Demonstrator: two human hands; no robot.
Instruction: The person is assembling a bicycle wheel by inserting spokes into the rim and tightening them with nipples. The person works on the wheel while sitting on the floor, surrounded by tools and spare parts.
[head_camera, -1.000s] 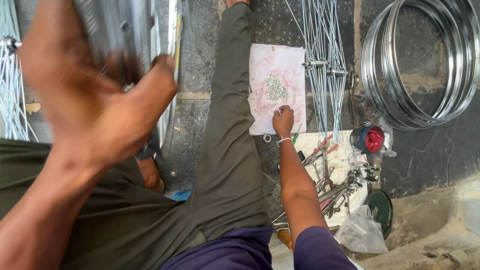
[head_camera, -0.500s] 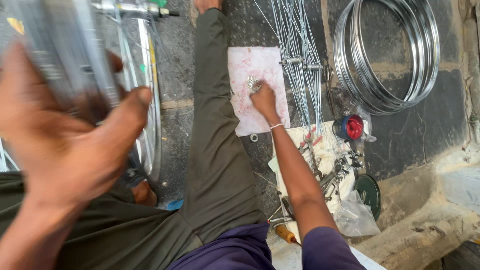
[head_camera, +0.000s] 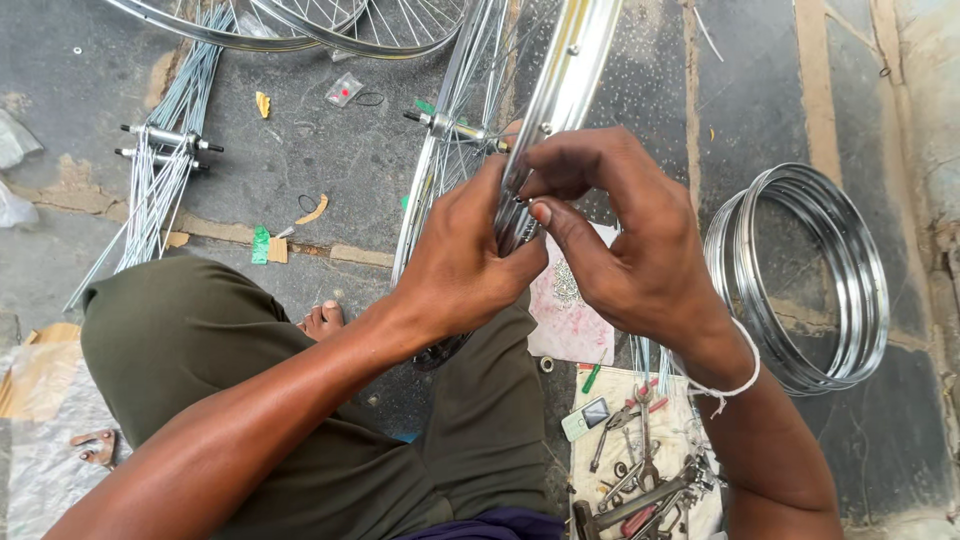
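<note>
Head view, looking down at a seated person's lap and a stone floor. Left hand is closed around a shiny bicycle wheel rim, fingers wrapped over its edge near the lower part; the rim stands on edge, tilted, running from the hands up toward the top of the frame. Right hand is pinched shut at the same spot on the rim, thumb and forefinger meeting just beside the left thumb; what sits between the fingertips is too small to tell. A white string band circles the right wrist.

Spokes fan from the rim to a hub with a green mark, just left of the hands. Olive trousers cover the person's legs, which lie under the wheel, a bare toe showing between them.

Beneath the right hand lies a pale cloth with a small heap of tiny metal parts. Nearer the frame bottom, pliers and other hand tools rest on a second cloth. To the right, well apart from the hands, a stack of bare rims lies flat. Upper left: two loose hubs with bundled spokes on the floor
</note>
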